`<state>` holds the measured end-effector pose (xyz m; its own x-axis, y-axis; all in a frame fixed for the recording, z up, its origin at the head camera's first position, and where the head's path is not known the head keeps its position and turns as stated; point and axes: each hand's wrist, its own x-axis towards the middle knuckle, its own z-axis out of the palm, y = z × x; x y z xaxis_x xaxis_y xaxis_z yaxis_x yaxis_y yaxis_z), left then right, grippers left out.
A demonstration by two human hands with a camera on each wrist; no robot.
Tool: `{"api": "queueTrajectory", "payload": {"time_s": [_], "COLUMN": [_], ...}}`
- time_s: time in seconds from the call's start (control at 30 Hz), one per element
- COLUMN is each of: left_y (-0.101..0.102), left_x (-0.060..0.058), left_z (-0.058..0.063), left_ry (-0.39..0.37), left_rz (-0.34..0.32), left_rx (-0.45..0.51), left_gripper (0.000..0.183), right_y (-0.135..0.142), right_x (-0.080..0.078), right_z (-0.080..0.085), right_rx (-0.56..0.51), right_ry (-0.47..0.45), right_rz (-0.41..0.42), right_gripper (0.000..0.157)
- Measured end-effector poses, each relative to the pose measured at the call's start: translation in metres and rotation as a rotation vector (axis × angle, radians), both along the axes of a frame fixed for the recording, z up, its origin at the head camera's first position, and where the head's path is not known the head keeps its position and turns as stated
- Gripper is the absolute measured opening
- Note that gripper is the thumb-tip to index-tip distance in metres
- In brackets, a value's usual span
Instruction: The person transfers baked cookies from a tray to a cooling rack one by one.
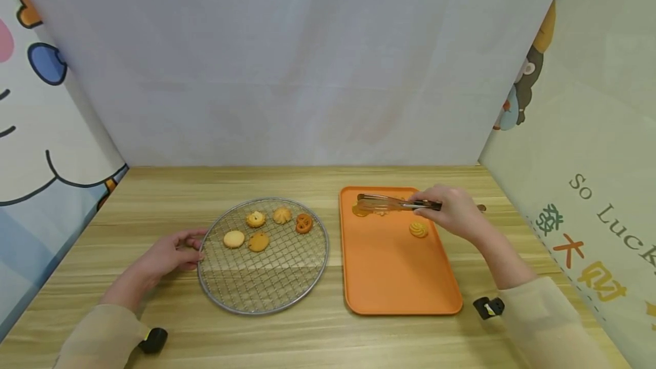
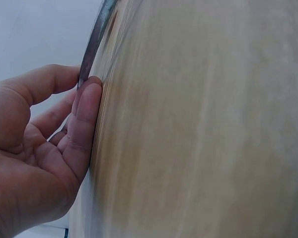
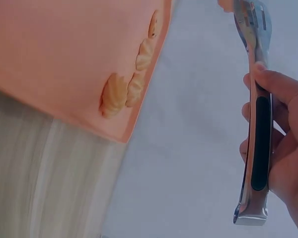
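My left hand (image 1: 166,255) pinches the left rim of a round wire rack (image 1: 263,312); thumb and fingertips meet at the metal rim (image 2: 92,49) in the left wrist view. Several cookies sit on the rack's far half: a pretzel (image 1: 304,223), a pale oval one (image 1: 234,239) and a flat round one (image 1: 258,241) among them. My right hand (image 1: 451,209) grips metal tongs (image 3: 258,139) with dark handle pads over the far end of an orange tray (image 1: 394,283). Near the tongs' tips shows a brown cookie (image 1: 361,210). A swirled cookie (image 1: 418,229) lies on the tray.
The rack and tray stand side by side on a wood-grain table (image 1: 246,340). A pale cloth (image 1: 307,73) hangs behind its far edge, and printed panels flank both sides. More small cookies (image 3: 145,54) line the tray's far edge, partly hidden by the tongs in the head view.
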<state>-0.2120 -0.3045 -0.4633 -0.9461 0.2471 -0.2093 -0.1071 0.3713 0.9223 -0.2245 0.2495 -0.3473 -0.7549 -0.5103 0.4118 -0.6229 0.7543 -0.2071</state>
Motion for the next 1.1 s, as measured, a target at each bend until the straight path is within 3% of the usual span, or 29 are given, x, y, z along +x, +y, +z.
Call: {"api": "queueTrajectory", "payload": {"time_s": [0.37, 0.7, 1.1], "left_y": [0.0, 0.0, -0.001], "left_x": [0.002, 0.001, 0.0], "left_z": [0.003, 0.001, -0.001], "left_ry": [-0.003, -0.006, -0.007], "left_rz": [-0.005, -0.003, -0.009], "left_rx": [0.006, 0.006, 0.011], "left_gripper": [0.066, 0.066, 0.066], "right_y": [-0.039, -0.074, -0.109], "right_x": [-0.002, -0.007, -0.011], "right_z": [0.0, -0.011, -0.024], "right_rx": [-0.028, -0.032, 0.023], "right_ry": [-0.021, -0.024, -0.057], "right_rz": [0.037, 0.108, 0.093], "right_gripper": [0.024, 0.025, 0.02]}}
